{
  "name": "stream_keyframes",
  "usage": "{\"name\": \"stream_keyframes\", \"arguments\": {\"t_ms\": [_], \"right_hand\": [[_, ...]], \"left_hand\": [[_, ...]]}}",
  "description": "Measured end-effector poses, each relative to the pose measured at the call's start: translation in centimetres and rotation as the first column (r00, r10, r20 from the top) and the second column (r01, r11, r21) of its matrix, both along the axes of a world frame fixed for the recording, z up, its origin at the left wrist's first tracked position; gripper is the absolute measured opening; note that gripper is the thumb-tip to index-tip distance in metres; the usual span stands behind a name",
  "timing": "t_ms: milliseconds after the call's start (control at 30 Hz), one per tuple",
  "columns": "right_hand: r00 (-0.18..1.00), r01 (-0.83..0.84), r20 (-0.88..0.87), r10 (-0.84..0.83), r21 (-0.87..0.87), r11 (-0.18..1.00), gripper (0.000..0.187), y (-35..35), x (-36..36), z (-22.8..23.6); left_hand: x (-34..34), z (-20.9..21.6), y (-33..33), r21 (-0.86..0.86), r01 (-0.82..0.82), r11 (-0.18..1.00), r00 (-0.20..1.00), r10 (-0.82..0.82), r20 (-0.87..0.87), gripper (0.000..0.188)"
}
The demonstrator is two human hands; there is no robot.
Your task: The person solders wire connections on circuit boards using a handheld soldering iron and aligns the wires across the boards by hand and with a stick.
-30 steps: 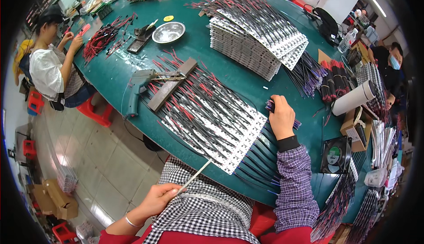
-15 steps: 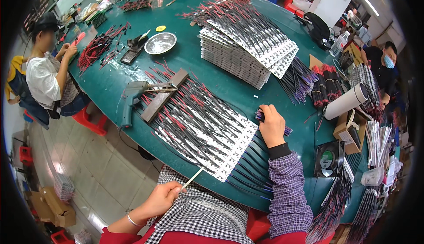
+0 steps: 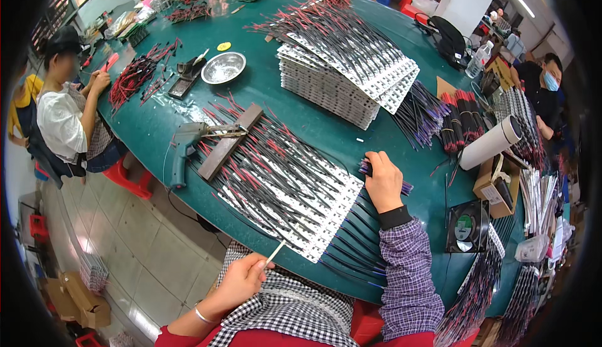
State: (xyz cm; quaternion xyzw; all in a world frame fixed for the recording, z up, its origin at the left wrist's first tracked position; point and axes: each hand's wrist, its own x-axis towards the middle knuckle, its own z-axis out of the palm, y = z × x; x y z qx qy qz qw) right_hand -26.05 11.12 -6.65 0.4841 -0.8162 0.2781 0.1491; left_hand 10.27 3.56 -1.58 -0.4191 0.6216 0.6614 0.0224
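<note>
Fingers of the left hand (image 3: 241, 277) pinch a thin stick (image 3: 274, 255); right hand (image 3: 384, 181) clasps wires (image 3: 404, 187) near table edge (image 3: 207, 218).

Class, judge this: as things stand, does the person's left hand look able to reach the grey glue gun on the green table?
Probably yes: the glue gun lies uncovered near the table's left edge, but the left hand already pinches a thin stick.

electronics assembly workshop: green worktable (image 3: 301, 105), stacked led strips (image 3: 348, 77), wire bundles (image 3: 135, 74)

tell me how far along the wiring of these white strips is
Done: a tall stack of wired strips sits mid-table. In hand: the left hand pinches a thin stick, the right hand grips a wire bundle beside the spread row of strips. Left: loose wire bundles.
</note>
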Motion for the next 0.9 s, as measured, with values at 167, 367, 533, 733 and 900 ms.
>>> {"name": "stream_keyframes", "arguments": {"t_ms": [167,367,533,733,900], "right_hand": [[1.0,0.007,0.004,-0.007,0.008,1.0,0.036,0.1,-0.1,-0.1],[1.0,0.009,0.023,-0.009,-0.005,1.0,0.036,0.0,0.2,-0.1],[1.0,-0.002,0.016,0.003,-0.02,1.0,0.036,-0.4,0.2,0.3],[1.0,0.002,-0.022,-0.003,-0.018,1.0,0.036,0.2,-0.1,-0.3],[0.999,-0.022,-0.024,0.021,-0.016,1.0,0.035,0.0,0.0,-0.2]], "left_hand": [[-2.0,0.5,0.0,0.063,-0.003,0.998,1.0,0.004,-0.024,0.026],[0.1,0.8,0.7,-0.136,0.279,0.951,0.96,-0.279,0.018,0.061],[1.7,-0.4,1.1,-0.356,0.404,0.843,0.912,-0.403,0.08,0.077],[-0.8,0.2,1.2,-0.407,0.29,0.866,0.943,-0.332,-0.032,0.055],[0.2,-0.8,1.8,-0.315,0.184,0.931,0.963,-0.235,-0.132,0.054]]}}
